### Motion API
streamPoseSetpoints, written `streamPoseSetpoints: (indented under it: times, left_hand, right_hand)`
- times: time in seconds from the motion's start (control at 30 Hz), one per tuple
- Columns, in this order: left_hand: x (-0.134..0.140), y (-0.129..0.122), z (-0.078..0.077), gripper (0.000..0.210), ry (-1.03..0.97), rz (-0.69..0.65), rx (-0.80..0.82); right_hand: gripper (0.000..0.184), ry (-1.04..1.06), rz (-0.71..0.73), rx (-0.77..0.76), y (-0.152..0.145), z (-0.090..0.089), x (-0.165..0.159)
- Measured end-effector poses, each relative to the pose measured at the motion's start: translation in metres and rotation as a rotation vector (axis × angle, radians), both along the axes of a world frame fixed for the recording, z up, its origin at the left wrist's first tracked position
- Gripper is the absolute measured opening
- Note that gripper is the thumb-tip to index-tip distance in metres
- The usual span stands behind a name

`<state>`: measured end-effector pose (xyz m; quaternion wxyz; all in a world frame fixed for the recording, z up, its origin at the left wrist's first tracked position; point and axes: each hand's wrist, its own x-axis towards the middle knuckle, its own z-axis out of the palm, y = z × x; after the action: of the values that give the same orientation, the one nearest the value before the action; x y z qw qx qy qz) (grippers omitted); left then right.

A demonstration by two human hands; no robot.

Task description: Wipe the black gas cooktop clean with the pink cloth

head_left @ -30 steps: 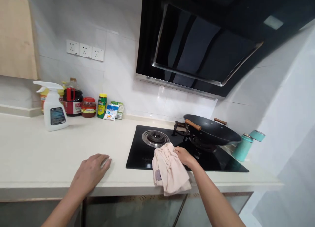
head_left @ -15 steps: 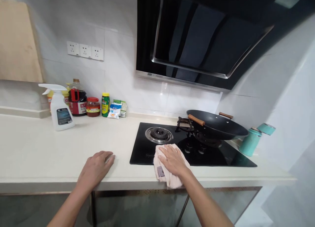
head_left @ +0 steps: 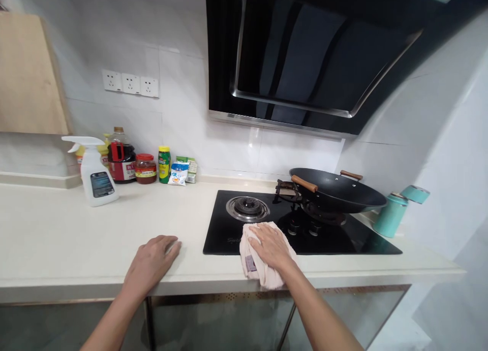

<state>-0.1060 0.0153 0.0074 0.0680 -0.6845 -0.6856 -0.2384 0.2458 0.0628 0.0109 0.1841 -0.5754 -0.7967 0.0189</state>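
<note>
Pink towelling, pressed flat under R hand at hob's front edge

Cloth (head_left: 264, 270) lies folded, partly on the black hob (head_left: 223, 231), partly over the counter (head_left: 160, 211) front. Looks light, soft & limp; can't tell if damp. Prob. slides easily on the glossy glass & bunches if pushed from one edge, so best hold = whole palm from above, or a pinch of several layers. Nothing fragile abt it.

R hand (head_left: 270, 247): palm down on top, fingers extended & slightly spread, no pinch visible. L hand (head_left: 153, 259), at 9 o'clock from cloth: rests on counter, fingers close together & loosely curled, thumb apart, holding nothing.

From cloth: burner (head_left: 247, 208) at 11 o'clock, wok (head_left: 337, 192) at 2, spray bottle (head_left: 99, 182) at 10.

Vs 1 s ago: cloth was bunched higher w/ R hand gripping its right side; now it's flatter, hand on top. Vs 0.5 s ago: approx. same. L hand still on counter.
</note>
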Motion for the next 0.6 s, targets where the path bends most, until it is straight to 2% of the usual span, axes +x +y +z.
streamPoseSetpoints:
  times: [0.6]
  left_hand:
    - [0.003, -0.0025, 0.0005, 0.052, -0.016, -0.006, 0.001]
  right_hand:
    - [0.05, 0.01, 0.012, 0.054, -0.0011, -0.0047, 0.0051]
